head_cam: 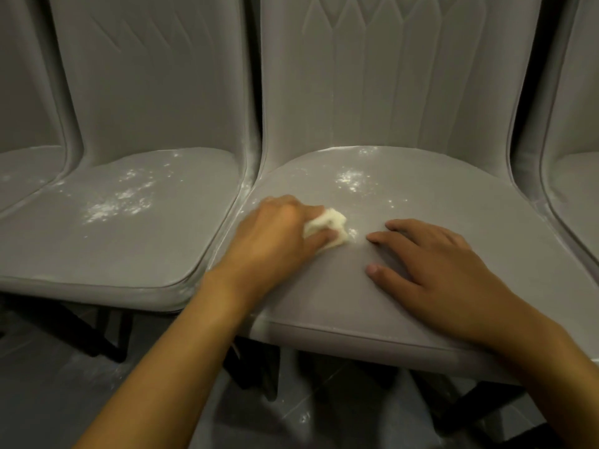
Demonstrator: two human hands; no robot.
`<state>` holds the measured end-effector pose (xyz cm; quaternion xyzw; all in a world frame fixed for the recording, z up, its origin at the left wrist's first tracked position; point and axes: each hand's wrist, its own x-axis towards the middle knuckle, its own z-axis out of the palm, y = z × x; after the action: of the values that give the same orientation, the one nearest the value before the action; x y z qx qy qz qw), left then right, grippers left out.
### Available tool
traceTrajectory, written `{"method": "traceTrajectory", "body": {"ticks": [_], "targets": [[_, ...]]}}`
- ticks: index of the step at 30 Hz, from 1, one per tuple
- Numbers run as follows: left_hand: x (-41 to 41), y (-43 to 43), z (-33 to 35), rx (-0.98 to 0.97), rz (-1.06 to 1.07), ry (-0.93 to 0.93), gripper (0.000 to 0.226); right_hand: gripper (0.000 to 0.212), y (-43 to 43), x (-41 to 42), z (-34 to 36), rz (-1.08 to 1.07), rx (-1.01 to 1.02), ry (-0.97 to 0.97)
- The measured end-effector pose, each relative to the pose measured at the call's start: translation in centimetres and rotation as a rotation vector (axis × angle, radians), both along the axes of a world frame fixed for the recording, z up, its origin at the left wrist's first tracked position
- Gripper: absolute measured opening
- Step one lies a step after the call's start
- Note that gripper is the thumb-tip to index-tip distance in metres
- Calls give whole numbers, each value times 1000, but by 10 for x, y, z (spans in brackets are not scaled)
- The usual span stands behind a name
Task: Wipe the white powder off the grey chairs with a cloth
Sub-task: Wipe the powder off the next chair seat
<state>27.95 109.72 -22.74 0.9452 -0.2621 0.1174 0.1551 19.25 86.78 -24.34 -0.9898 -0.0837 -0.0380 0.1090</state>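
Note:
A grey chair (453,202) stands right in front of me, its seat dusted with white powder (351,181) near the back. My left hand (278,228) grips a bunched cream cloth (327,226) and presses it onto the left part of this seat. My right hand (434,254) lies flat on the seat to the right of the cloth, fingers spread. A second grey chair (136,241) on the left carries a wider scatter of white powder (120,202) across its seat.
More grey chairs (22,170) show at the far left and the far right edge (580,189). Dark chair legs (103,338) stand on a grey tiled floor (64,393) dusted with some powder below the seats.

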Motion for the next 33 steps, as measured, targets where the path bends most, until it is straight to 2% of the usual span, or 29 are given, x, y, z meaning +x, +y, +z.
{"method": "traceTrajectory", "body": {"ticks": [2, 4, 8, 11, 13, 16, 20, 22, 24, 27, 30, 33], "targets": [[16, 17, 0, 106, 202, -123, 41, 64, 0, 0, 0, -6, 2, -9], [22, 26, -1, 140, 301, -145, 45, 64, 0, 0, 0, -7, 12, -3], [11, 13, 0, 118, 135, 13, 55, 65, 0, 1, -1, -2, 21, 9], [-5, -5, 2, -53, -90, 83, 46, 67, 1, 1, -1, -5, 13, 2], [-14, -17, 1, -37, -193, 78, 46, 69, 2, 1, -1, -9, 8, 6], [-7, -21, 0, 51, -144, 29, 43, 68, 2, 0, 0, -12, -2, 4], [33, -17, 2, 92, 82, -34, 33, 67, 2, -2, 1, -5, 16, 6], [39, -23, 3, 83, 20, 10, 32, 66, 3, -2, 1, -3, 15, 9], [27, -30, 3, 34, -150, 46, 31, 65, 3, -1, 1, 0, 7, 4], [0, -28, -1, 33, -309, -6, 31, 56, 4, 0, 2, -23, 52, -25], [4, -24, -1, 1, -306, 22, 34, 43, 6, -1, 4, -65, 104, -25], [17, -37, 0, -22, -239, 26, 33, 48, 6, -3, 4, -100, 87, -33]]}}
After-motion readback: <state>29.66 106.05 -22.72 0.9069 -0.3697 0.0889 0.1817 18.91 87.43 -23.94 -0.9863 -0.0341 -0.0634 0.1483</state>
